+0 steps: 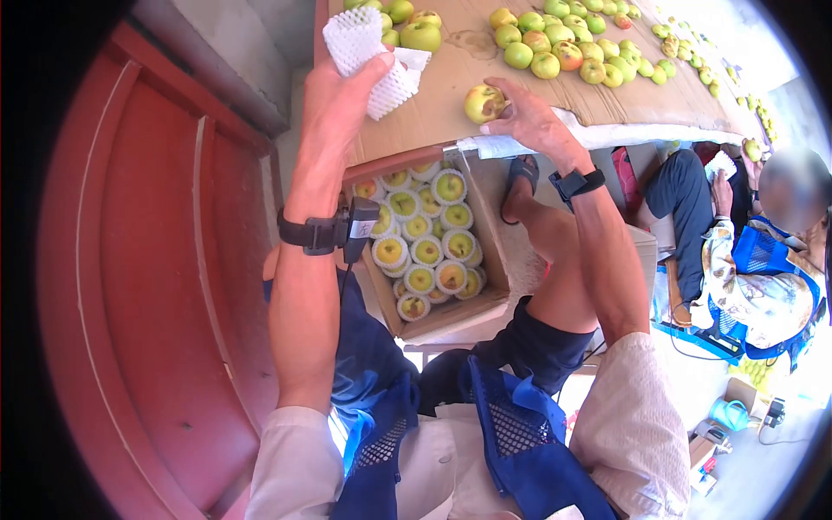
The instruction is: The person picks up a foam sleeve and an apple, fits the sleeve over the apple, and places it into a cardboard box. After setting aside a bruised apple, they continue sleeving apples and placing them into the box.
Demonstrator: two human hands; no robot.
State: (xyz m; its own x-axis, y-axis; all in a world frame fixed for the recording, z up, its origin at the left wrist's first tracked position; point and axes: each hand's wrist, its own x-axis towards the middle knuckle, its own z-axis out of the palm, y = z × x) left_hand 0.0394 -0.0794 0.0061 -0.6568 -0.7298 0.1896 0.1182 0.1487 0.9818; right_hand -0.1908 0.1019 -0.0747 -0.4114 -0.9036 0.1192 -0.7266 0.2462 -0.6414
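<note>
Here, the right hand (pixel 529 120) grips an apple (pixel 484 103).

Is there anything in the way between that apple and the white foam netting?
Nothing visible: only bare cardboard shows between the apple in the right hand and the foam netting in the left hand. The loose apples lie farther back.
</note>
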